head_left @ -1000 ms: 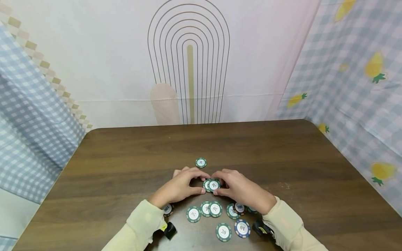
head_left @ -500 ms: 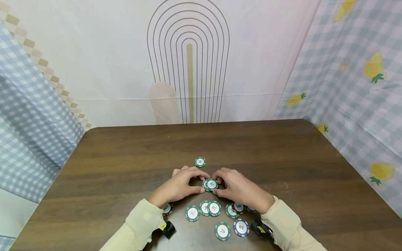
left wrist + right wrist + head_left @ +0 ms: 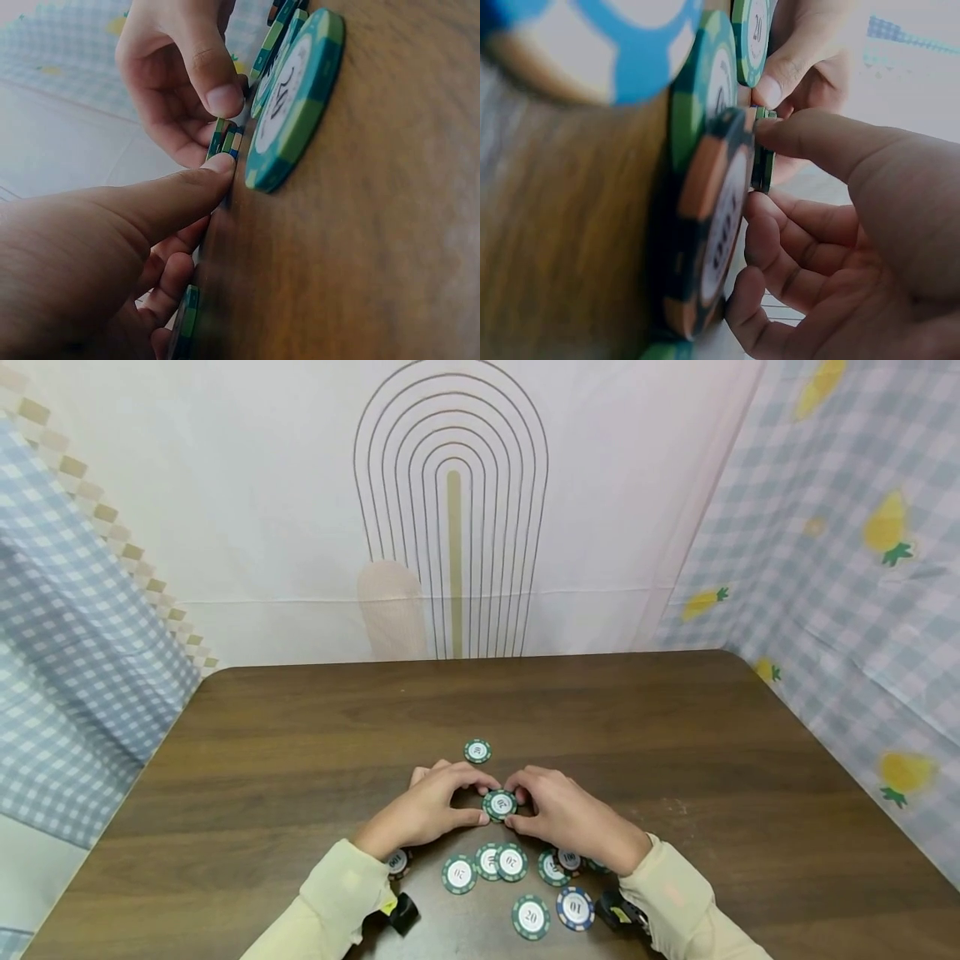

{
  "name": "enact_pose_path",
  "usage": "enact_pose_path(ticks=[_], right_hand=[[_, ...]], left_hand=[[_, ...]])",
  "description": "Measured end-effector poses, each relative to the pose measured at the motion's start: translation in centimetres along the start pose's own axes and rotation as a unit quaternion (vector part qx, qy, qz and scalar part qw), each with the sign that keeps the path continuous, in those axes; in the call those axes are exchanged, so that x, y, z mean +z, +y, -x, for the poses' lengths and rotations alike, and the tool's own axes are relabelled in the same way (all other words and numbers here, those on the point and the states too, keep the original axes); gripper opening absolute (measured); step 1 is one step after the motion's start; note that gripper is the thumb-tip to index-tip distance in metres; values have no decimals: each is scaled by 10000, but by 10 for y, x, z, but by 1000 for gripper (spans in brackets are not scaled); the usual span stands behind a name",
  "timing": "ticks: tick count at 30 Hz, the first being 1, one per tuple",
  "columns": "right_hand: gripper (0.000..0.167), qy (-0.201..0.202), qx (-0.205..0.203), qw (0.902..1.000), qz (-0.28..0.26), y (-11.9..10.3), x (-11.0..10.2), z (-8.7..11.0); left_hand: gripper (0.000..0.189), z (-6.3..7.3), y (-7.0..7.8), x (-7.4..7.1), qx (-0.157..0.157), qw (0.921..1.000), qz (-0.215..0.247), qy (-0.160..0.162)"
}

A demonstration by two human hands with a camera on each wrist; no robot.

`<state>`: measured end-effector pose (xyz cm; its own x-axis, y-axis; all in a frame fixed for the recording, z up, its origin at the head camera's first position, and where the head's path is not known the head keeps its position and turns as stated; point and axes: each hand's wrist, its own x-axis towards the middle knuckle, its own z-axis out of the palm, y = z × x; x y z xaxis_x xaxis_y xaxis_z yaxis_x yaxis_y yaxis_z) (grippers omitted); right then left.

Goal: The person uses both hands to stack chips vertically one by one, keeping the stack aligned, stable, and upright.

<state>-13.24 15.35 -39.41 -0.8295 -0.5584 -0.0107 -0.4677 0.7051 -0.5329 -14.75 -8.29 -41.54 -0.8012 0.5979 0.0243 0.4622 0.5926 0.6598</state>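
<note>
A small stack of poker chips (image 3: 499,805), green-edged on top, lies on the table between both hands. My left hand (image 3: 431,807) pinches its left side between thumb and forefinger. From the right, the thumb and curled forefinger of my right hand (image 3: 568,815) grip the same stack. In the left wrist view the stack's edge (image 3: 217,140) shows more than one layer; part of a lower layer is orange and blue. The right wrist view shows the stack (image 3: 763,161) partly behind my right thumb. The exact number of chips is hidden.
A lone green chip (image 3: 477,751) lies beyond the hands. Nearer lie a green chip (image 3: 459,874), an overlapping green pair (image 3: 512,862), a black 100 chip (image 3: 569,860) on a green one (image 3: 551,870), a green 20 chip (image 3: 531,917) and a blue chip (image 3: 575,907).
The top green chip has slid left, from overlapping its neighbour to lying squarely over it. My right hand has shifted slightly left with it; my left hand has stayed in place.
</note>
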Motion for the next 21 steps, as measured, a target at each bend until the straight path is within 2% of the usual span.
enact_pose_path(ticks=[12, 21], right_hand=[[19, -11, 114, 9998, -141, 1, 2, 1], [23, 50, 138, 9996, -233, -1, 3, 1]], left_hand=[[36, 0, 0, 2, 80, 9999, -127, -22], [40, 1, 1, 3, 155, 9998, -66, 105]])
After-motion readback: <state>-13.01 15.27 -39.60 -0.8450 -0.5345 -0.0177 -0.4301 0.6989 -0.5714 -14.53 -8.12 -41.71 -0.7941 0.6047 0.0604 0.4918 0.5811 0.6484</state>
